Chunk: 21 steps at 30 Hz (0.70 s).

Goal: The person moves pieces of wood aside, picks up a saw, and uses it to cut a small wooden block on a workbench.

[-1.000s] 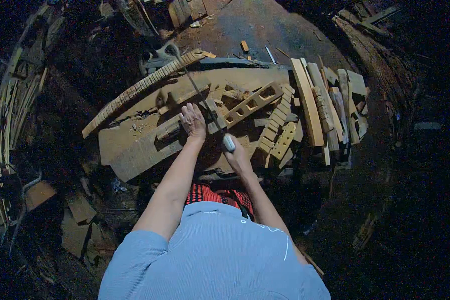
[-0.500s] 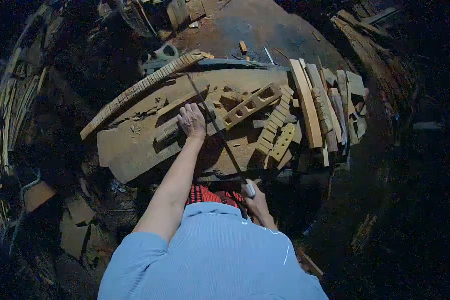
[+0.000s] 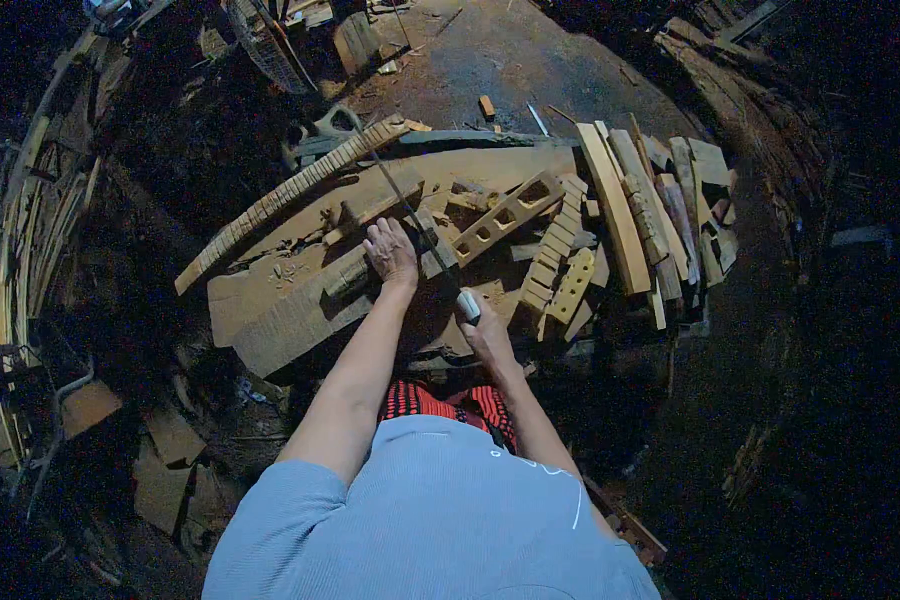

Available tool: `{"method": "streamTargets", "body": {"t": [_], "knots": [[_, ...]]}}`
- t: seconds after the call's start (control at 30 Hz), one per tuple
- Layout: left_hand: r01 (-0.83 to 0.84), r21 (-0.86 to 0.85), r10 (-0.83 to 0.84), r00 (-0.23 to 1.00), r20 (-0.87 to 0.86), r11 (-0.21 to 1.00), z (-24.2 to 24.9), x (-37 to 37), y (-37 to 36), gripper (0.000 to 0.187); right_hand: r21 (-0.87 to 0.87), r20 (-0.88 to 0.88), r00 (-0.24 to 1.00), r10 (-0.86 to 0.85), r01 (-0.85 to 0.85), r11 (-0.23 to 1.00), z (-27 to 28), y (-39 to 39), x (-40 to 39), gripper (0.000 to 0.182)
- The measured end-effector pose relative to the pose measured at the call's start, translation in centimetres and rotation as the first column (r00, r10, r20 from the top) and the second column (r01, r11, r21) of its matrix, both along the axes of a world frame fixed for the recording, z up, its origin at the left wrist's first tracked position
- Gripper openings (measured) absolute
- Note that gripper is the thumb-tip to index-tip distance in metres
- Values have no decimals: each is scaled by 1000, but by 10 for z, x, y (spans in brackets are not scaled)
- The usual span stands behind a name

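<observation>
My right hand (image 3: 490, 335) is closed around the pale handle of a long, narrow saw (image 3: 404, 203). The dark blade runs away from me and to the left, across the workbench, close beside my left hand. Fingers curled, my left hand (image 3: 392, 254) presses on a wooden piece (image 3: 346, 277) lying on the bench. Part of that piece is hidden under my palm. Just right of the blade lies a wooden bar with square holes (image 3: 507, 214). Whether the saw teeth sit in the wood cannot be made out.
The workbench (image 3: 270, 335) carries a curved, notched strip (image 3: 290, 190) at its far left. To the right lie a notched slat (image 3: 553, 245), a block with round holes (image 3: 572, 281) and several long boards (image 3: 615, 215). Wood scraps (image 3: 180, 440) lie on the floor at left.
My right hand has pushed the saw forward and left, from near my waist to over the bench edge. My left hand stays on the wooden piece. The view has shifted slightly.
</observation>
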State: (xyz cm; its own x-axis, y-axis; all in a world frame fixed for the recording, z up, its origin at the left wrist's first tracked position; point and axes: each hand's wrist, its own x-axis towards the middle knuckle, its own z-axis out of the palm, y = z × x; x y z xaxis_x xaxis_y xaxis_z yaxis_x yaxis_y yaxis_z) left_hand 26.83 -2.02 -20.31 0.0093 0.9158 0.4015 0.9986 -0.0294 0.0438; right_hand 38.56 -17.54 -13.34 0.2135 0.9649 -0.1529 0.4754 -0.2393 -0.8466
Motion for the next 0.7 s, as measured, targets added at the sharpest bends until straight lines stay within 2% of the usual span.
{"method": "streamTargets", "body": {"t": [0.17,0.2,0.23,0.27,0.3,0.37,0.4,0.5,0.57,0.67,0.7], "knots": [[-26,21,26,1000,8,999,-9,1,1,8,-110,-21,1000,21,-23,994,16,-35,8,37],[-8,126,7,1000,8,992,-19,1,0,8,-158,-27,1000,2,-7,987,20,-48,11,38],[6,237,-7,1000,3,971,-23,1,1,8,-122,-27,1000,-10,7,993,15,-64,15,39],[-32,-53,36,997,68,998,12,5,-2,8,-82,-34,999,-22,19,996,8,-78,19,40],[-43,-49,46,997,58,998,13,7,-2,8,-79,-45,999,-11,7,997,14,-84,24,40],[-45,-125,50,998,34,991,12,4,-1,7,-208,-72,997,-33,17,978,30,-90,28,43],[-37,-84,37,999,0,996,12,3,-2,7,-215,-85,996,-41,22,976,27,-90,27,43],[-44,-114,43,999,-15,992,8,3,-2,6,-196,-94,995,14,-32,980,25,-71,39,45],[-49,-50,47,998,-42,998,2,1,-1,5,-183,-61,996,64,-74,980,23,-39,33,46],[-62,39,64,997,-45,997,-26,-5,1,8,-231,-272,961,-50,-15,973,13,12,19,46],[-41,155,54,995,-82,987,-29,-6,0,10,-182,-163,985,49,-78,980,9,27,15,48]]}}
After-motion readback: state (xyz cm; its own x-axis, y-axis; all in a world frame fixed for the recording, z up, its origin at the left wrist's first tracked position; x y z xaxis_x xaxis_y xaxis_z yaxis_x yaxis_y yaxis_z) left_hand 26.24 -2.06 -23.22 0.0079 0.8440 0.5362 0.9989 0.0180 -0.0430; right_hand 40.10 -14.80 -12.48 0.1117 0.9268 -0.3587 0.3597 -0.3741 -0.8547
